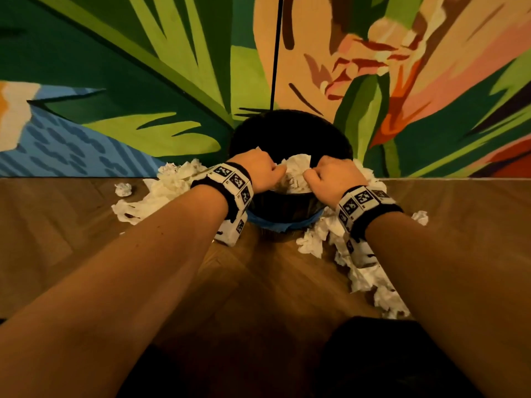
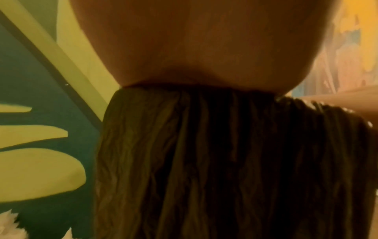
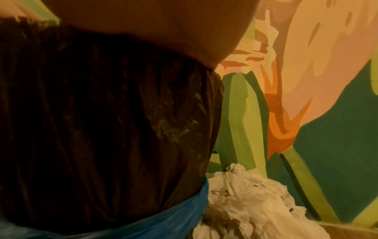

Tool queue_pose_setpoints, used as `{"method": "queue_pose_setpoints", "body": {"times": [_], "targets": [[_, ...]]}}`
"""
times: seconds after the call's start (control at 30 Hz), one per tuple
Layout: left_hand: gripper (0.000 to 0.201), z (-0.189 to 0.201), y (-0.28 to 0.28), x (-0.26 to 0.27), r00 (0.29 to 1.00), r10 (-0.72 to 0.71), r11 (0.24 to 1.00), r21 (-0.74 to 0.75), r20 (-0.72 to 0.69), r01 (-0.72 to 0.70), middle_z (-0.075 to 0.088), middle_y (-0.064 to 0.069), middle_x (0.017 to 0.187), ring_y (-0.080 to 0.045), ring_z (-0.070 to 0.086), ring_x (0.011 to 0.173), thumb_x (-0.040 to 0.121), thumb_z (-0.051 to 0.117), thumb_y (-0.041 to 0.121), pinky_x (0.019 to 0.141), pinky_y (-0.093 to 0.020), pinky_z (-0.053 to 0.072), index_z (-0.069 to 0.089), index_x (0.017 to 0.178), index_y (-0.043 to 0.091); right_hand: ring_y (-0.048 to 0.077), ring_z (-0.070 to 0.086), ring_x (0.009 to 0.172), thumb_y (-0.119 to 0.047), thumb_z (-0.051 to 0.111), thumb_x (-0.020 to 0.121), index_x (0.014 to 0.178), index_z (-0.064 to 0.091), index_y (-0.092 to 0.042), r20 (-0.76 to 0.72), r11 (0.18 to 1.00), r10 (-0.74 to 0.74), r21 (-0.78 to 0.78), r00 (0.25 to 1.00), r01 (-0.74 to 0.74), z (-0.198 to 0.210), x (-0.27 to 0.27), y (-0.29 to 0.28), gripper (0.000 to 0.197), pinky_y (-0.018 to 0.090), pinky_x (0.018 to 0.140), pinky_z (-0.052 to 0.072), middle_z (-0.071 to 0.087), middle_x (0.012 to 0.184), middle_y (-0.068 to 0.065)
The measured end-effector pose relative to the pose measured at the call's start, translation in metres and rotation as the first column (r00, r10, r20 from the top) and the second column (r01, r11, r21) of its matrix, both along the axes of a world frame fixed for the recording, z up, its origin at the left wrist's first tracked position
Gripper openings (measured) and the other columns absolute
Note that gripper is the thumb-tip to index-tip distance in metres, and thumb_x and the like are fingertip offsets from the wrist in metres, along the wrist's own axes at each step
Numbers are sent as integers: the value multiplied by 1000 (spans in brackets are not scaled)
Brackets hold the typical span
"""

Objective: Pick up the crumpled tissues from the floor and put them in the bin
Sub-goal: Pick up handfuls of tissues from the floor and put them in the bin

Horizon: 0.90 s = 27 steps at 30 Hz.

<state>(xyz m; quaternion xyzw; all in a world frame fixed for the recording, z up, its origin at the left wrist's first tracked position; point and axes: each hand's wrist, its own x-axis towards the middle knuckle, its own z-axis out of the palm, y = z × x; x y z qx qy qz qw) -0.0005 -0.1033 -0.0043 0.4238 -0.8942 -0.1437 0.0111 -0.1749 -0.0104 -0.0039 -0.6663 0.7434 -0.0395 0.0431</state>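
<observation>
A black bin (image 1: 290,133) with a dark liner and a blue band (image 1: 283,224) stands on the wood floor against the painted wall. Over its near rim, my left hand (image 1: 275,170) and right hand (image 1: 312,176) both grip one wad of crumpled white tissues (image 1: 297,172) with curled fingers. More crumpled tissues lie on the floor left of the bin (image 1: 169,182) and right of it (image 1: 365,271). In both wrist views my fingers are hidden. The heel of my left palm (image 2: 204,48) sits above the bin liner (image 2: 225,161). The right wrist view shows the liner (image 3: 102,121) and floor tissues (image 3: 255,202).
Small tissue balls lie apart at the left (image 1: 123,189) and right (image 1: 420,217). The mural wall (image 1: 143,81) rises directly behind the bin. A thin black cord (image 1: 275,53) runs down the wall to the bin. Something dark (image 1: 373,354) is at the bottom edge.
</observation>
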Motion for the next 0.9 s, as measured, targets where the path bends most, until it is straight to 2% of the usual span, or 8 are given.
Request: {"method": "queue_pose_setpoints", "body": {"times": [0.07,0.13,0.27,0.37,0.47,0.6,0.7,0.9], "targets": [[61,0,2,-1,1000,16,1000,3,21,-16,50,-3,60,-19,49,59,100,26,50,60,-31,37,51,57,15,26,54,84,-36,26,98,61,49,-17,-1,1000,23,20,1000,-23,-3,1,-3,48,36,101,32,54,74,6],[66,1,5,-3,998,35,999,6,52,-36,51,-4,65,-18,48,62,100,15,53,68,-33,38,53,62,16,21,56,85,-37,21,97,58,50,-21,-9,999,25,40,1000,-25,-5,0,-4,51,39,117,18,60,69,4],[69,2,11,-3,984,-7,999,-36,179,14,54,-7,79,-25,49,79,100,5,53,86,-42,37,57,75,15,20,56,87,-41,11,88,65,56,-22,-43,999,31,35,999,-29,-7,1,-4,54,42,118,11,60,69,0],[69,4,11,1,986,-46,997,-56,159,56,50,-1,67,-26,50,79,101,7,49,85,-42,34,61,77,14,21,56,94,-42,10,87,73,62,-23,-36,999,35,33,999,-33,-7,-1,-3,58,43,118,10,63,77,1],[68,7,9,8,996,-1,999,-47,-90,-3,55,-5,64,-30,58,79,103,16,47,77,-35,39,65,73,11,21,54,97,-45,14,90,83,64,-24,-14,1000,7,-19,1000,-7,-7,-5,-3,55,43,118,13,65,83,0],[53,16,4,22,902,79,997,32,-424,-72,64,5,85,-14,60,85,105,27,41,77,-24,39,73,101,16,26,53,79,-39,28,97,71,56,-18,78,977,-1,-211,997,18,1,-6,-4,44,42,104,32,55,64,1],[45,22,-2,39,827,64,994,-38,-558,-102,65,4,93,-9,56,86,105,31,34,76,-20,35,73,102,18,30,52,81,-34,35,99,78,61,-14,125,953,48,-302,991,-8,13,2,-8,39,40,86,38,59,70,4],[40,16,-14,85,693,180,964,-16,-698,-266,61,2,98,-12,54,96,102,31,29,84,-27,38,70,99,20,22,51,99,-31,41,98,101,68,-18,262,921,186,-381,947,-76,39,48,-24,30,33,85,39,67,97,0]]}}
